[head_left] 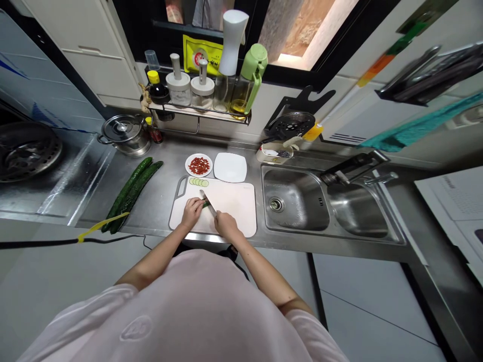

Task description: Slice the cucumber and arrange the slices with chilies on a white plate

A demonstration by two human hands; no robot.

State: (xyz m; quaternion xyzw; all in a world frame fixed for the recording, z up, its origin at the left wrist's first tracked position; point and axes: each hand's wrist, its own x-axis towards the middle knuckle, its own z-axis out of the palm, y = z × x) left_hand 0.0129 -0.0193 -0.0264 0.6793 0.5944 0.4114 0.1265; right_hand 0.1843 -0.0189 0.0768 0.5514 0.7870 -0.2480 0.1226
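Observation:
My right hand (227, 224) is closed round the handle of a kitchen knife (209, 202), whose blade points away and to the left over the white cutting board (234, 211). My left hand (192, 212) has its fingers bent and pressed down beside the blade. A small dark green piece of cucumber (206, 203) shows between those fingertips and the knife; the rest of it is hidden. At the board's top left, several pale cucumber slices (198, 182) lie overlapping in a row.
Behind the board are a plate of chopped red pieces (199, 165) and a white square plate (230, 167). Two long cucumbers (132, 193) lie to the left, near a lidded pot (126, 133). A double sink (296, 198) is at right. A shelf (199, 110) holds bottles and jars.

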